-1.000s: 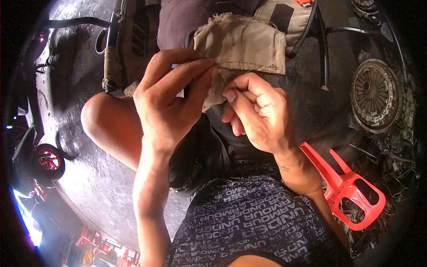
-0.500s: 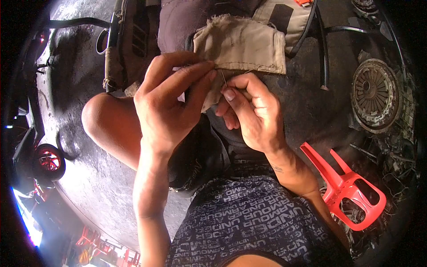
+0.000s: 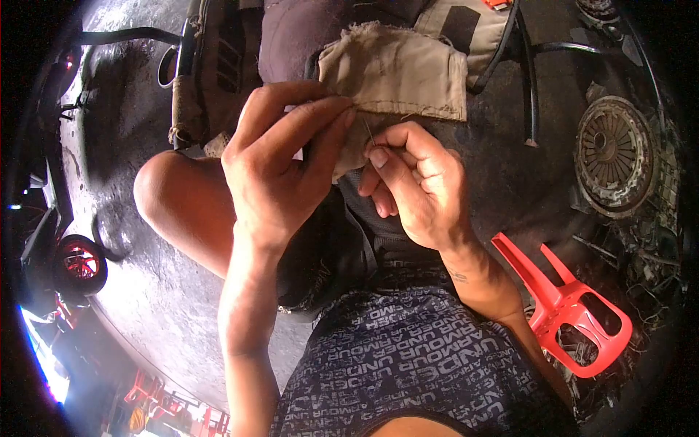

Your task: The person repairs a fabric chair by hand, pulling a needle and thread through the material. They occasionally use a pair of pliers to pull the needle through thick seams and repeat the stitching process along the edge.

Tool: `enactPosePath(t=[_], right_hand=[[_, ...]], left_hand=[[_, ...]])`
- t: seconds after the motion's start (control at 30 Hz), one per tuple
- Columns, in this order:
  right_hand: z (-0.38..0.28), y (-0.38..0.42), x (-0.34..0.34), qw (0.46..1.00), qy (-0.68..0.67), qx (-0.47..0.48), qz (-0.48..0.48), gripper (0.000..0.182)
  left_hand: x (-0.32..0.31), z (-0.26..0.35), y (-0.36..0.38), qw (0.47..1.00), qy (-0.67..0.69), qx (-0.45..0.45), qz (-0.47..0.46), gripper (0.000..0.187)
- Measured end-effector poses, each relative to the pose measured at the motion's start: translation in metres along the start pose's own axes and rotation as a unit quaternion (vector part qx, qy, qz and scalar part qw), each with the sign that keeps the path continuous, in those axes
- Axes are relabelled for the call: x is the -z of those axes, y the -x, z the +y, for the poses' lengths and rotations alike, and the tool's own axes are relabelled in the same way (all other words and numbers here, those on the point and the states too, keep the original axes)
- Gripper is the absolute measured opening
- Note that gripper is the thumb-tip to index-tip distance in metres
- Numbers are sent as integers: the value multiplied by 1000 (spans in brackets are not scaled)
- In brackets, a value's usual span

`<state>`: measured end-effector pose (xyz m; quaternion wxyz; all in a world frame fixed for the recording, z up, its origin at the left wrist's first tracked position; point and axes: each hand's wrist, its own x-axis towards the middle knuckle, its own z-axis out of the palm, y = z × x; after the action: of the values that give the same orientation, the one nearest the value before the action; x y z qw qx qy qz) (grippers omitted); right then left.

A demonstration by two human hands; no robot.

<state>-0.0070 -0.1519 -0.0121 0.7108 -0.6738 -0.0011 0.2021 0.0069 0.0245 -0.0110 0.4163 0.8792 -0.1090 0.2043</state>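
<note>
A worn beige cloth piece [image 3: 400, 76], frayed on top and stitched along its lower edge, lies in front of me. My left hand [image 3: 280, 160] is closed in a pinch at the cloth's lower left corner, fingers and thumb together. The exact grip is partly hidden. My right hand [image 3: 422, 178] pinches a thin needle [image 3: 370, 133] between thumb and forefinger, its free end pointing up toward the cloth. Another bit of beige fabric [image 3: 348, 162] shows between the hands, partly covered by the left one.
A red plastic chair [image 3: 575, 313] lies tipped at the right. Beyond it are a round metal clutch plate [image 3: 615, 156] and tangled scrap. A black metal frame bar [image 3: 131, 36] runs at upper left, and a small wheel with a red rim [image 3: 80, 264] stands at far left.
My right hand has shifted slightly right with the needle, a little away from the left fingertips. My left hand has moved only slightly at the cloth's corner.
</note>
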Motion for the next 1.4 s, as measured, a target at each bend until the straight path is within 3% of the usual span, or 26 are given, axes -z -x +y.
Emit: enactPosePath(t=[0.3,0.47,0.57,0.67,0.97,1.1,1.23,1.4], right_hand=[[12,0,-7,998,-55,33,20,12],[14,0,-4,999,-33,30,10,12],[12,-1,-2,1000,-15,14,10,11],[13,0,-1,1000,2,29,-3,10],[13,9,1,999,38,25,8,13],[11,10,1,1000,14,13,7,14],[11,11,2,1000,5,4,7,13],[10,9,2,1000,5,22,5,10]], left_hand=[[0,-1,-1,1000,-1,-4,4,17],[-1,2,-2,1000,-2,22,8,17],[2,6,-7,998,-56,-12,1,18],[10,12,-14,987,-140,-71,-42,23],[11,19,-42,964,-120,-160,-176,29],[16,22,-57,946,-135,-167,-244,20],[16,16,-58,974,-9,-8,-226,15],[18,10,-52,977,52,58,-197,9]])
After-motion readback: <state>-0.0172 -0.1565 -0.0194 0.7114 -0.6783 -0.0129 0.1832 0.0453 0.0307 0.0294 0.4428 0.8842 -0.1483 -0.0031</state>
